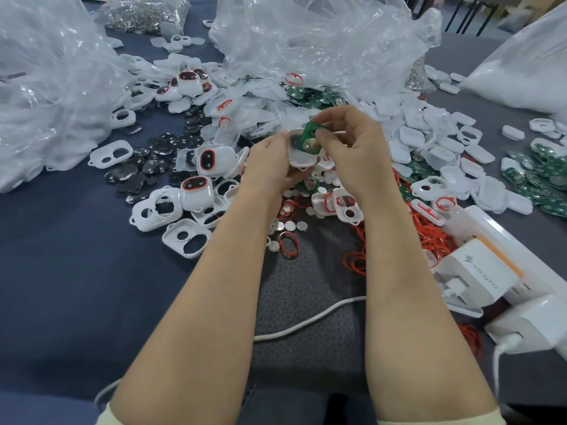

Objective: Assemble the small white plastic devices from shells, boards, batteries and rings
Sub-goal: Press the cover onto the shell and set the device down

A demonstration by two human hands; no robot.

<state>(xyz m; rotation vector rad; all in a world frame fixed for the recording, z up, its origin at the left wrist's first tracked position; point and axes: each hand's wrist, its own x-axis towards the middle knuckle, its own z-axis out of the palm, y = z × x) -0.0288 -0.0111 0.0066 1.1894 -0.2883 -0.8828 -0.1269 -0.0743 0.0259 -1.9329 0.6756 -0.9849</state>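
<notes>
The left hand (pixel 270 161) cradles a white shell half (pixel 302 161) above the middle of the surface (pixel 76 271), hollow side up, with its fingers (pixel 280 141) curled under and around the rim. The right hand (pixel 352 148) pinches a small green circuit board (pixel 308 130) by its top edge, thumb and forefinger closed narrow on it. The board is tilted, its lower end dipping into the shell. A round metal disc (pixel 310 145) shows on the board's face; it is probably the coin battery, though I cannot be sure.

Both parts look very light. The shell is likely thin, stiff moulded plastic with a smooth, slippery skin, so support from below and light pressure on the side walls should suit it better than a squeeze across the open cavity, which could flex it. The board appears rigid but delicate, so it is best held by its bare edges, clear of the disc and solder points, and pressed down evenly so no tab snaps.

Loose white shells (pixel 429 139), red rings (pixel 429 234) and more green boards (pixel 540 179) lie scattered around the hands.
</notes>
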